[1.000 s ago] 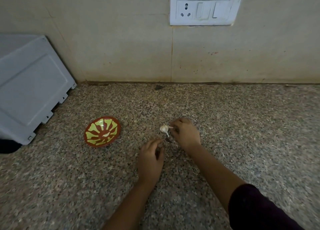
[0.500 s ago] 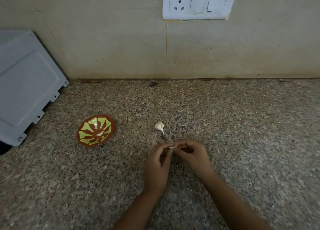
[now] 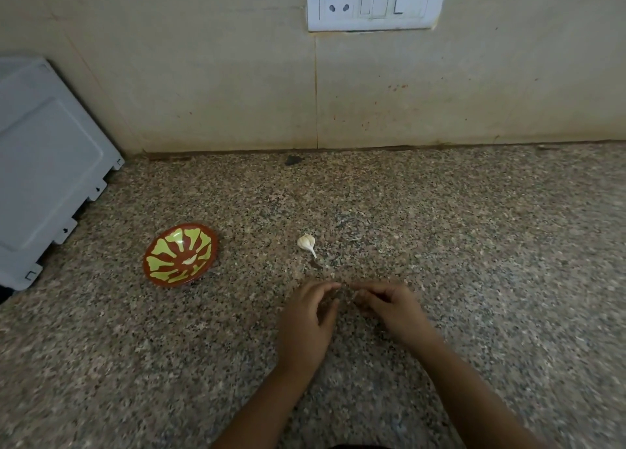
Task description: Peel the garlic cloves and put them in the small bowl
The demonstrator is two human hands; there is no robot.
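Head view: my left hand (image 3: 305, 323) and right hand (image 3: 394, 309) curl fingertip to fingertip; whether they pinch anything, I cannot tell. Garlic (image 3: 306, 242) lies on the counter (image 3: 474, 245) just beyond, bowl (image 3: 166, 245) to its left.

The speckled counter (image 3: 474, 245) lies open across its whole right side and in the strip between the small bowl (image 3: 166, 255) and the garlic bulb (image 3: 306, 243), which stand well apart. A grey appliance (image 3: 47, 174) blocks the far left; the wall (image 3: 237, 93) closes the back edge
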